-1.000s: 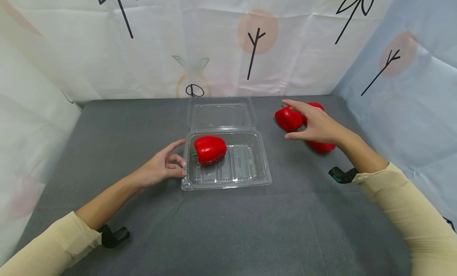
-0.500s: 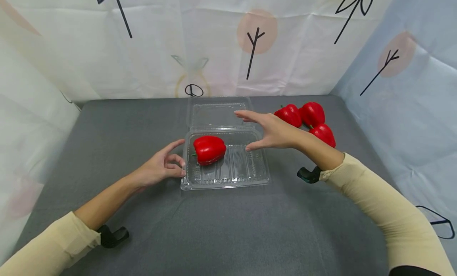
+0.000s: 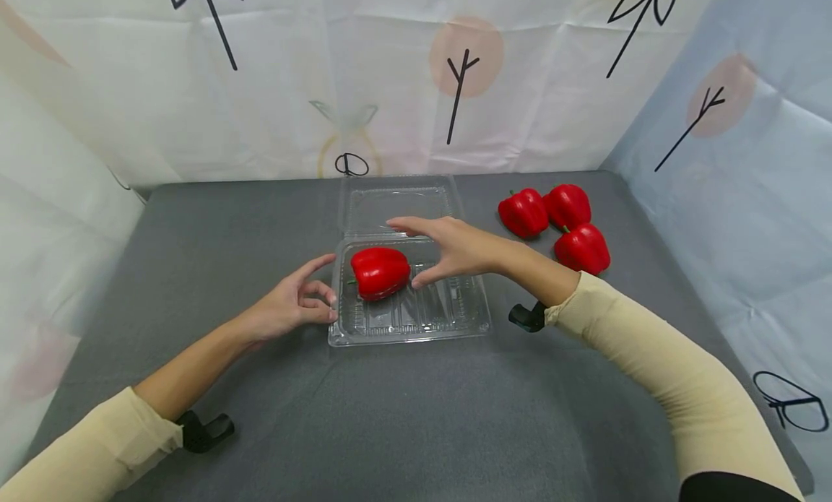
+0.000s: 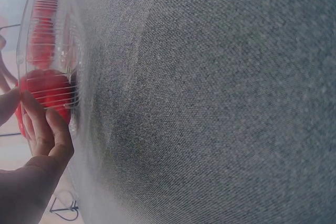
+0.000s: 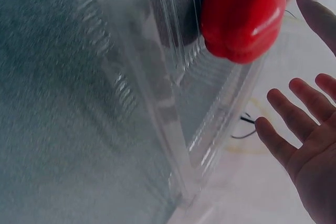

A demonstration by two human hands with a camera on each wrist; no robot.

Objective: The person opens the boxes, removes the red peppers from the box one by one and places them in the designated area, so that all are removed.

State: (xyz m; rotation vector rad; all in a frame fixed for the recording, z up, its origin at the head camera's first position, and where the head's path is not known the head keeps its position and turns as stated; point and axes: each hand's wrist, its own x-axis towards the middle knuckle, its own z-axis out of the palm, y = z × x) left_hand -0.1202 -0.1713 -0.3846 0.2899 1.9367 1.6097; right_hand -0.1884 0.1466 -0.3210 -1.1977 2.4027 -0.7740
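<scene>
A clear plastic clamshell container (image 3: 464, 336) lies with its lid (image 3: 354, 198) folded back. One red bell pepper (image 3: 379, 272) sits in its left half, stem to the left. At the container's left edge my left hand (image 3: 295, 300) holds the rim with thumb and bent fingers, also seen in the left wrist view, where the fingers (image 4: 50, 135) press at the wall. Above the base my right hand (image 3: 458, 249) is spread with nothing between fingers and thumb, its thumb tip near the pepper. In the right wrist view the red bell pepper (image 5: 244, 17) stands apart from the right hand (image 5: 310, 145).
A group of three red bell peppers lies at the back right: one on the left (image 3: 523, 213), one at the back (image 3: 568, 206) and one in front (image 3: 583, 248). Patterned white cloth (image 3: 390, 76) hangs behind the grey table (image 3: 422, 415).
My right hand, empty, has moved left from over the pepper group to above the container beside the single pepper. The left hand has stayed at the rim.
</scene>
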